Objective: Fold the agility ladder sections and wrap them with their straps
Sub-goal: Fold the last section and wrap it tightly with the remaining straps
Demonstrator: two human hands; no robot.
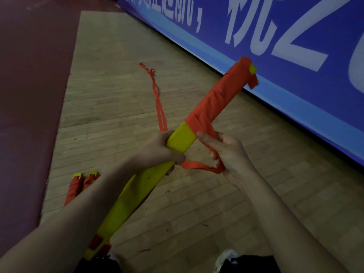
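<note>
Over plank floor (118, 95) (blue banner (295, 85) beyond), grips flat yellow rungs (181, 139) in left hand (157, 152), pinches orange webbing strap (197, 165) in right hand (231, 154).

A single wide-angle view, from the person's head, faces forward and steeply down. The left hand (157, 152) and right hand (229, 152) sit close, near mid-frame, forearms entering from the bottom edge, a shoe (226, 257) beneath. Past them the floor (118, 91) recedes to a banner (295, 62) slanting across the upper right, its lower edge slightly bowed.
</note>
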